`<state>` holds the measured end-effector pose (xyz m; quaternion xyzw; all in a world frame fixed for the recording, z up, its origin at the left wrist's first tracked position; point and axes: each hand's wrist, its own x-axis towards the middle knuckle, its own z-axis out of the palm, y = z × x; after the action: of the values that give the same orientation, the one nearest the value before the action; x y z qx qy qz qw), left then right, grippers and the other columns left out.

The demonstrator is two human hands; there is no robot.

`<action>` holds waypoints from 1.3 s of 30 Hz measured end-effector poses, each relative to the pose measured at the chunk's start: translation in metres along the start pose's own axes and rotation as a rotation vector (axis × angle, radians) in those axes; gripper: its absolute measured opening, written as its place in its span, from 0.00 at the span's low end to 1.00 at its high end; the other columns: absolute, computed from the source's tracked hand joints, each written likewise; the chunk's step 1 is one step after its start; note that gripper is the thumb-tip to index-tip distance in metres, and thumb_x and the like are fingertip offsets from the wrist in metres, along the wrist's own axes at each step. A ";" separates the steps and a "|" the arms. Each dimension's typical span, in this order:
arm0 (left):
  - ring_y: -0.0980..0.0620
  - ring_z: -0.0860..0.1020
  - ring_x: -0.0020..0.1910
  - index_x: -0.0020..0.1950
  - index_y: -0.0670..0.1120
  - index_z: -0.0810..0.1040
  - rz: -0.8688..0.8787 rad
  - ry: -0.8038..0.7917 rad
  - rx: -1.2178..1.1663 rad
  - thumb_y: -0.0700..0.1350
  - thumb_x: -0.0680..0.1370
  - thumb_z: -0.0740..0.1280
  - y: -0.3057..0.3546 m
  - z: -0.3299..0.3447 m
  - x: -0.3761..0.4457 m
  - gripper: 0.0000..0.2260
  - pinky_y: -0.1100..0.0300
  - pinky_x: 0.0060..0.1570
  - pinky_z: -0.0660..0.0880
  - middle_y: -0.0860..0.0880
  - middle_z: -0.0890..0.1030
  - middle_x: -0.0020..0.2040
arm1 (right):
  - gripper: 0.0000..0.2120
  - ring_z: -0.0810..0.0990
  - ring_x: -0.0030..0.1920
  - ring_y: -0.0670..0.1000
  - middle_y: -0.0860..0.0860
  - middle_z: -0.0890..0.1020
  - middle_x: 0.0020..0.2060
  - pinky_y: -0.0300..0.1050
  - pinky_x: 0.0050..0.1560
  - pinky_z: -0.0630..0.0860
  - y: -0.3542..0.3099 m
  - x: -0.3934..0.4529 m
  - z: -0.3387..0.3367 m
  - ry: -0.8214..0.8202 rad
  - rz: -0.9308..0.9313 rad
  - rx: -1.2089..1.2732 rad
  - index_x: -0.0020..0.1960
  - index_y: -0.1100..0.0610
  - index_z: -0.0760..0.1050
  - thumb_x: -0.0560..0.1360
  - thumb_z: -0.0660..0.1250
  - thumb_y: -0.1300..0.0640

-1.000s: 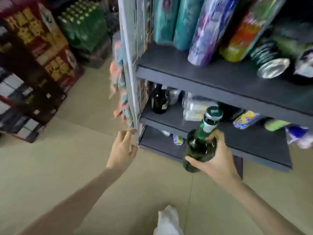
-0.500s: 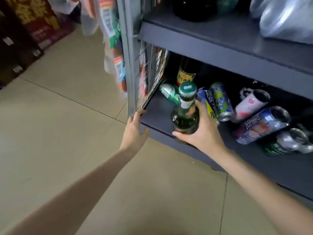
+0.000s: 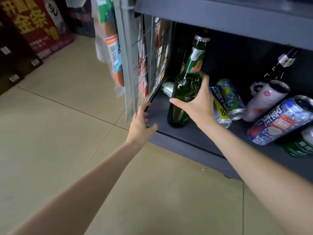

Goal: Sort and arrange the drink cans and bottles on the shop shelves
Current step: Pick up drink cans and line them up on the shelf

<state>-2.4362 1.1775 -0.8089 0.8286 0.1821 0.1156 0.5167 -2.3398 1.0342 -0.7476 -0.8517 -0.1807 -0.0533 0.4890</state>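
A green glass bottle (image 3: 183, 92) with a green neck label stands almost upright on the dark bottom shelf (image 3: 194, 133), near its left end. My right hand (image 3: 196, 104) grips the bottle's body from the right. My left hand (image 3: 139, 126) rests on the shelf's front left corner, thumb on the shelf surface, fingers by the upright post. Behind the bottle a green can (image 3: 167, 89) lies on its side. To the right lie a blue-yellow can (image 3: 220, 107), a blue-green can (image 3: 231, 99), a white can (image 3: 265, 100) and a large blue-white can (image 3: 281, 121).
A grey upright post with a wire grid panel (image 3: 149, 65) closes the shelf's left side, and snack packets (image 3: 113, 53) hang on it. The shelf above (image 3: 220, 19) overhangs the bottle. Red printed cartons (image 3: 37, 28) stand at far left. Beige tiled floor (image 3: 67, 150) lies below.
The view has dropped from the upper shelves to the bottom shelf. My right hand has carried the green bottle down and onto the shelf surface. My left hand stays at the shelf's corner.
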 end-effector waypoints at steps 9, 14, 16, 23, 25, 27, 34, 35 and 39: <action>0.52 0.71 0.57 0.71 0.51 0.60 0.022 -0.066 -0.057 0.40 0.71 0.72 0.013 0.025 -0.002 0.33 0.61 0.55 0.69 0.49 0.70 0.60 | 0.41 0.73 0.55 0.45 0.46 0.74 0.56 0.24 0.47 0.63 0.003 -0.010 0.003 0.078 -0.018 0.024 0.66 0.56 0.62 0.60 0.80 0.52; 0.55 0.71 0.58 0.70 0.50 0.61 0.142 -0.105 0.070 0.35 0.73 0.67 0.020 0.028 -0.013 0.29 0.67 0.49 0.67 0.49 0.71 0.61 | 0.37 0.72 0.50 0.31 0.36 0.73 0.50 0.20 0.49 0.64 0.004 -0.074 -0.042 0.174 0.048 0.137 0.57 0.42 0.60 0.59 0.81 0.56; 0.52 0.72 0.57 0.70 0.49 0.62 0.150 -0.111 0.096 0.34 0.74 0.65 0.026 0.034 -0.022 0.27 0.61 0.49 0.70 0.47 0.71 0.59 | 0.38 0.73 0.52 0.30 0.34 0.74 0.50 0.23 0.52 0.67 0.008 -0.105 -0.071 0.222 0.095 0.143 0.58 0.45 0.62 0.58 0.81 0.57; 0.51 0.73 0.49 0.69 0.50 0.63 0.145 -0.273 -0.060 0.36 0.74 0.64 0.112 0.136 -0.052 0.25 0.62 0.49 0.68 0.48 0.72 0.55 | 0.39 0.76 0.52 0.36 0.35 0.76 0.51 0.25 0.52 0.69 0.040 -0.181 -0.178 0.447 0.247 -0.015 0.62 0.45 0.61 0.59 0.81 0.55; 0.50 0.73 0.50 0.69 0.49 0.63 0.185 -0.315 -0.119 0.37 0.74 0.65 0.135 0.169 -0.068 0.25 0.59 0.52 0.71 0.49 0.71 0.56 | 0.40 0.75 0.51 0.38 0.35 0.75 0.50 0.23 0.50 0.68 0.055 -0.191 -0.205 0.563 0.264 -0.062 0.65 0.50 0.62 0.60 0.81 0.55; 0.47 0.74 0.53 0.68 0.49 0.64 0.286 -0.373 -0.125 0.40 0.72 0.67 0.147 0.196 -0.081 0.26 0.55 0.55 0.72 0.46 0.73 0.58 | 0.41 0.74 0.53 0.41 0.39 0.75 0.50 0.25 0.49 0.68 0.071 -0.195 -0.232 0.656 0.273 -0.117 0.66 0.56 0.62 0.60 0.80 0.55; 0.47 0.68 0.64 0.73 0.52 0.58 0.425 -0.465 -0.009 0.39 0.72 0.70 0.180 0.267 -0.092 0.34 0.68 0.55 0.62 0.45 0.64 0.68 | 0.42 0.73 0.54 0.44 0.45 0.75 0.54 0.31 0.52 0.65 0.128 -0.175 -0.309 0.814 0.286 -0.210 0.69 0.56 0.60 0.62 0.79 0.56; 0.45 0.67 0.66 0.74 0.52 0.56 0.408 -0.470 0.012 0.40 0.72 0.70 0.185 0.277 -0.089 0.36 0.65 0.59 0.62 0.44 0.62 0.70 | 0.43 0.74 0.56 0.45 0.46 0.76 0.56 0.33 0.54 0.67 0.137 -0.170 -0.316 0.818 0.288 -0.209 0.69 0.55 0.60 0.62 0.79 0.55; 0.40 0.62 0.70 0.75 0.55 0.53 0.473 -0.478 0.129 0.43 0.72 0.71 0.201 0.306 -0.077 0.38 0.48 0.68 0.62 0.40 0.58 0.71 | 0.43 0.74 0.61 0.51 0.52 0.75 0.60 0.46 0.60 0.71 0.166 -0.143 -0.336 0.778 0.317 -0.229 0.69 0.56 0.59 0.62 0.80 0.56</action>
<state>-2.3532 0.8157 -0.7635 0.8824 -0.1344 0.0231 0.4503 -2.3844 0.6354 -0.7473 -0.8341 0.1573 -0.3143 0.4252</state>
